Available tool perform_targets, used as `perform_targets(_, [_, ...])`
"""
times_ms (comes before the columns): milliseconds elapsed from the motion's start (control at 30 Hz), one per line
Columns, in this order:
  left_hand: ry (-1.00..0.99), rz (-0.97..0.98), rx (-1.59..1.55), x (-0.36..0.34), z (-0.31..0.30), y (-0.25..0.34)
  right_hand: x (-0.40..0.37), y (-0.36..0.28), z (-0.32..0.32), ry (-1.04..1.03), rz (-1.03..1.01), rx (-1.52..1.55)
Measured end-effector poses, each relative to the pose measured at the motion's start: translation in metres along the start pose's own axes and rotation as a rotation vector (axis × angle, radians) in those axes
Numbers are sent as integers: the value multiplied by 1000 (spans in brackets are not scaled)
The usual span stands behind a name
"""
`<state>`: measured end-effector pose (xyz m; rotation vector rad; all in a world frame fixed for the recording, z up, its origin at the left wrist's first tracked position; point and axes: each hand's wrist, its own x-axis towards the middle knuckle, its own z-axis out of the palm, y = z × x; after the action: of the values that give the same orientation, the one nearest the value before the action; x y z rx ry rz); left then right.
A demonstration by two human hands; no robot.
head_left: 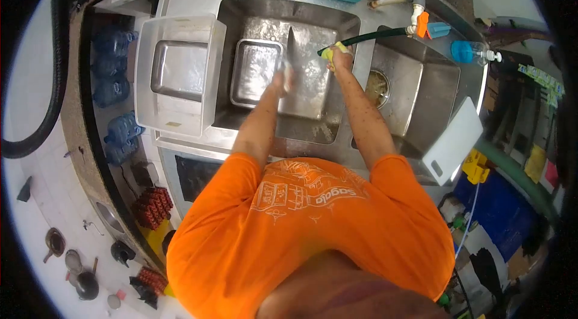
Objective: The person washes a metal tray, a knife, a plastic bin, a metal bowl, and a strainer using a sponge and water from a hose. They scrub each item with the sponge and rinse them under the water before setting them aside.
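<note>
Steel pan [251, 71] lies near sink's left wall [226, 78].

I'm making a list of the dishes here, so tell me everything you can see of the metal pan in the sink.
The pan is a shallow, silvery rectangle with rounded corners and a raised rim, apparently of bare metal. It lies open side up in the left part of the large sink. Bright glints cross its bottom; whether they are water or just shine is unclear. The left hand is a blur at its right edge, so contact cannot be told.
</note>
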<state>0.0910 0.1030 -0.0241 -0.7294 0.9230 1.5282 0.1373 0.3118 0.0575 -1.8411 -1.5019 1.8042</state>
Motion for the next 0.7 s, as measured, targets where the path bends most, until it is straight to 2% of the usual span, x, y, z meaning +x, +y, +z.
perform_targets(67, [-52, 4, 11, 3, 2, -1, -6, 3, -5, -22, 16, 15])
perform_targets(133, [49, 33, 179, 3, 25, -4, -13, 1, -9, -48, 31, 31])
perform_targets(167, [148, 55, 182, 0, 32, -6, -13, 1, -10, -75, 18, 6])
perform_targets(200, [147, 53, 181, 7, 31, -4, -14, 1, -12, -101, 7, -20])
perform_targets(267, [43, 46, 438, 31, 16, -8, -13, 1, -9, -74, 2, -47])
perform_targets(300, [64, 115, 556, 42, 10, -14, -8, -4, -4, -53, -17, -65])
perform_targets(333, [63, 120, 556, 32, 22, -10, 5, -3, 2, -54, -21, -65])
perform_targets(400, [153, 35, 270, 14, 34, -10, 16, -1, 11, -11, -53, 6])
perform_targets(500, [104, 9, 188, 12, 27, -10, 16, -5, 16, -5, -32, 16])
perform_targets(600, [70, 21, 285, 15, 19, -12, 19, -6, 9, -24, -53, -15])
perform_targets(700, [81, -8, 230, 16, 15, -13, 15, -2, 6, -87, -39, -27])
